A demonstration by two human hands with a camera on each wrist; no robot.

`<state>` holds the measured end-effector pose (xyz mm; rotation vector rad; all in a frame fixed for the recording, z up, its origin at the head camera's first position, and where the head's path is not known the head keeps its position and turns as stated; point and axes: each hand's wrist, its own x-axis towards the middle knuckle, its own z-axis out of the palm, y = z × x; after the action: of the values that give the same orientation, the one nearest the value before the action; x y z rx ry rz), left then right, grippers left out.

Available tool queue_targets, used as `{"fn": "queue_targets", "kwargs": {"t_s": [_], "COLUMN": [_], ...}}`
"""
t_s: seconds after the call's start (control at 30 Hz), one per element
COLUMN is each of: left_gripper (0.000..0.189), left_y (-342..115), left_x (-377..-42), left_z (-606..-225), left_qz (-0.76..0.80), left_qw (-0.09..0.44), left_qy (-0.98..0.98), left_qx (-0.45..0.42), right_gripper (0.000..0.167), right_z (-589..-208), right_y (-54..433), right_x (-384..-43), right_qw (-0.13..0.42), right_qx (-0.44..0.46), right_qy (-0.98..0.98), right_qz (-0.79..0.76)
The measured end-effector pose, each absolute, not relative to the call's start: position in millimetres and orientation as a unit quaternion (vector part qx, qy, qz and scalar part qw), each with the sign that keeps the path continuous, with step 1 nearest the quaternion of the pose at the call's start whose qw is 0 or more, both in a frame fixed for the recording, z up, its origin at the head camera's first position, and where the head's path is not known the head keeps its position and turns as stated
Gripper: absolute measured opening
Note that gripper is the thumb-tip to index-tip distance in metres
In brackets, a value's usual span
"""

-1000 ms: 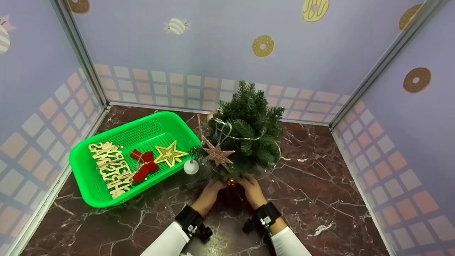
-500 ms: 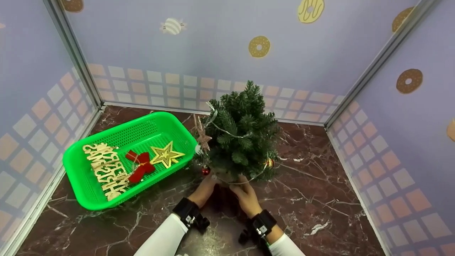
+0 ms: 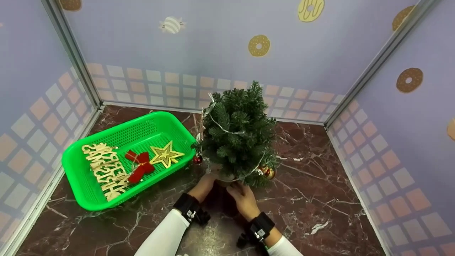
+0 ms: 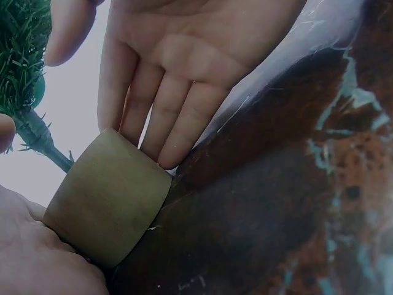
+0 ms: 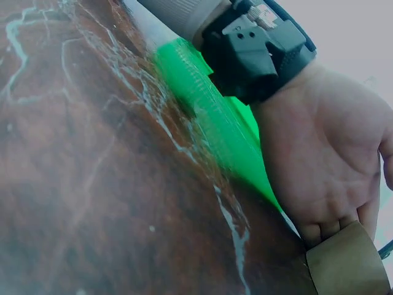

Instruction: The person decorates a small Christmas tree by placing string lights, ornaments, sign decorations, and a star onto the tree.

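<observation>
A small artificial Christmas tree (image 3: pixel 239 129) stands on the marble-patterned surface, its round wooden base (image 4: pixel 110 196) between my two hands. My left hand (image 3: pixel 204 188) holds the base from the left; its fingers run behind the base (image 5: pixel 350 264) in the right wrist view. On the other side my right hand (image 3: pixel 246 199) touches the base with straight fingertips, as the left wrist view shows, its thumb apart. A silvery cord (image 3: pixel 224 128) drapes the branches. A red bauble (image 3: pixel 198 159) hangs at the left, and a red-and-gold bauble (image 3: pixel 268 172) at the lower right.
A green basket (image 3: pixel 76 185) stands close to the tree's left side. Inside lie wooden lettering (image 3: pixel 106 170), a red bow (image 3: pixel 140 166) and a gold star (image 3: pixel 165 154). Patterned panels (image 3: pixel 213 46) enclose the back and both sides.
The tree has turned between my hands: the glittery star and red bauble at its front have swung to the left, and the red-and-gold bauble has come into view at the right.
</observation>
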<state>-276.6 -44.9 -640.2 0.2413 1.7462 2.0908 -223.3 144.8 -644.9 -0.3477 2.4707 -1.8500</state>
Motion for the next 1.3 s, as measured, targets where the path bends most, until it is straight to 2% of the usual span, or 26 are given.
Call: {"fn": "queue_targets", "kwargs": {"t_s": [0.1, 0.23, 0.43, 0.53, 0.57, 0.7, 0.77, 0.8, 0.97, 1.07, 1.3], "left_gripper": [0.061, 0.066, 0.075, 0.084, 0.081, 0.066, 0.063, 0.068, 0.080, 0.073, 0.049], "left_y": [-45.6, -47.6, -50.2, -52.8, -54.3, -63.0, -69.1, -71.9, -85.7, -97.0, -136.3], "left_x": [-277.5, -277.6, -278.6, -276.5, -275.0, -265.5, -257.6, -253.6, -228.8, -212.1, -188.1], "left_z": [-641.2, -642.2, -642.1, -642.3, -642.1, -640.0, -637.1, -635.5, -623.8, -612.3, -567.1], "left_qz": [0.744, 0.741, 0.742, 0.743, 0.744, 0.753, 0.749, 0.746, 0.693, 0.631, 0.456], "left_qw": [0.189, 0.176, 0.190, 0.192, 0.191, 0.189, 0.182, 0.177, 0.132, 0.112, 0.134], "left_qy": [0.637, 0.645, 0.641, 0.640, 0.638, 0.627, 0.634, 0.640, 0.707, 0.761, 0.850], "left_qx": [0.076, 0.070, 0.053, 0.051, 0.051, 0.065, 0.060, 0.058, 0.063, 0.103, 0.226], "right_gripper": [0.063, 0.066, 0.057, 0.037, 0.032, 0.027, 0.021, 0.021, 0.042, 0.048, 0.029], "right_z": [-646.0, -647.2, -646.6, -645.6, -645.1, -645.8, -646.1, -646.3, -649.1, -651.4, -655.6], "right_y": [141.9, 139.7, 139.8, 140.8, 141.1, 142.3, 142.1, 142.4, 143.9, 143.4, 140.4], "right_x": [-222.5, -221.3, -221.4, -223.8, -224.9, -229.6, -232.1, -233.5, -242.9, -248.3, -253.4], "right_qw": [0.014, 0.003, -0.011, -0.022, -0.024, -0.037, -0.048, -0.054, -0.079, -0.084, -0.050], "right_qx": [-0.118, -0.110, -0.114, -0.109, -0.108, -0.105, -0.109, -0.114, -0.136, -0.129, -0.105], "right_qy": [0.777, 0.772, 0.789, 0.805, 0.811, 0.828, 0.835, 0.835, 0.823, 0.825, 0.836], "right_qz": [-0.618, -0.626, -0.604, -0.583, -0.575, -0.550, -0.538, -0.536, -0.545, -0.544, -0.536]}}
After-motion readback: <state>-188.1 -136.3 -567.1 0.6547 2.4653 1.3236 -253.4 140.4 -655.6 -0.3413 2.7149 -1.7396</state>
